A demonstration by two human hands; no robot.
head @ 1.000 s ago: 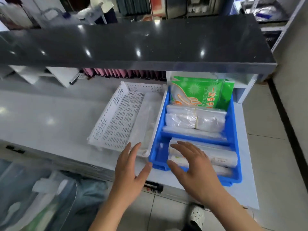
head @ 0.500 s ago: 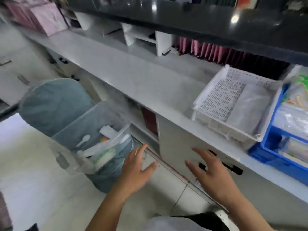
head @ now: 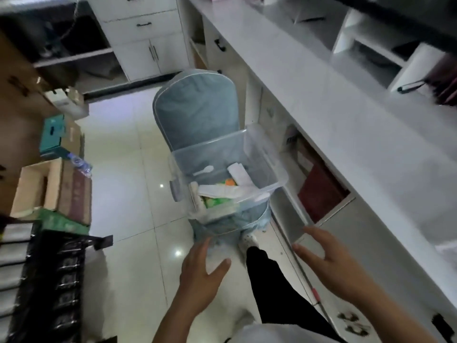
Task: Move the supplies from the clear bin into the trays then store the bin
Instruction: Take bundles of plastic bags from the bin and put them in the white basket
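both hands (head: 267, 268) have swung from the trays toward the clear bin (head: 230, 174) on the chair (head: 197, 107), empty, fingers spread; likely light, rigid, slick: grip its rim.

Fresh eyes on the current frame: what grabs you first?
The clear bin sits on a blue-grey covered chair in the middle of the view, with white packets and a plastic spoon loose inside. Below it, the left hand and right hand hover open and empty, apart from the bin. A long white counter runs along the right side.
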